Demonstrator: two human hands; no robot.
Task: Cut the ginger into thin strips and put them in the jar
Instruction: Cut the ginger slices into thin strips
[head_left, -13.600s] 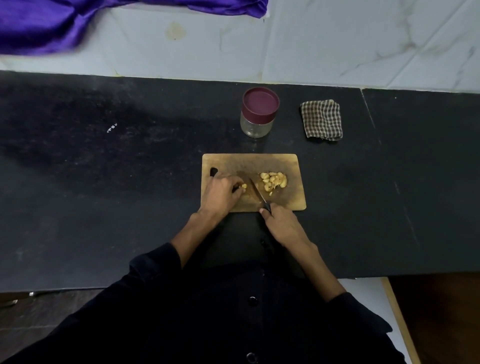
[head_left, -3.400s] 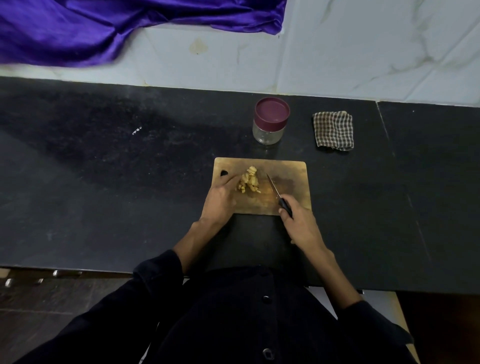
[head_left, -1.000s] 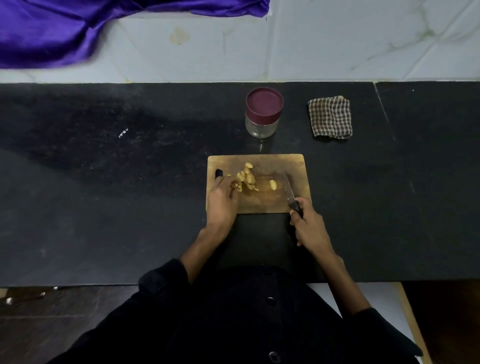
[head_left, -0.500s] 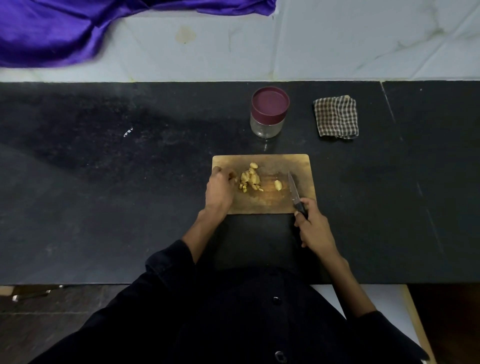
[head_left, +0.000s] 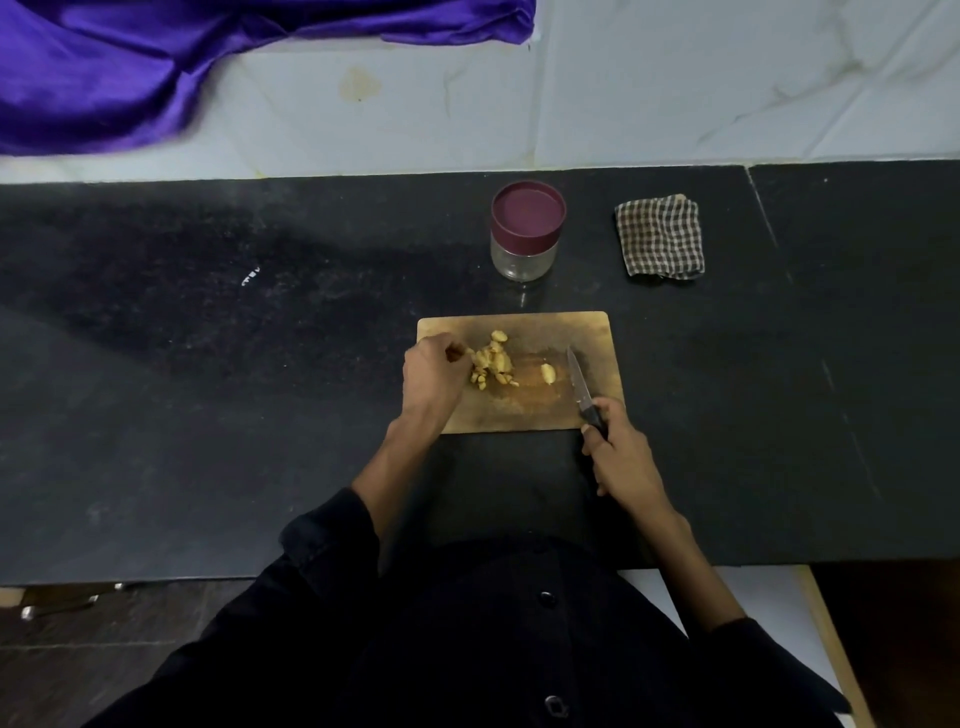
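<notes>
Board: we see a wooden cutting board on the black counter.
Ginger: a small pile of cut ginger lies on the board's left half, one loose piece just to its right.
Left hand: our left hand sits at the pile's edge, fingers curled (whether they pinch a piece, we cannot tell).
Right hand: the right hand grips the knife, blade over the board's right side.
Jar: the jar stands behind the board, maroon lid on, with a checked cloth to its right.
</notes>
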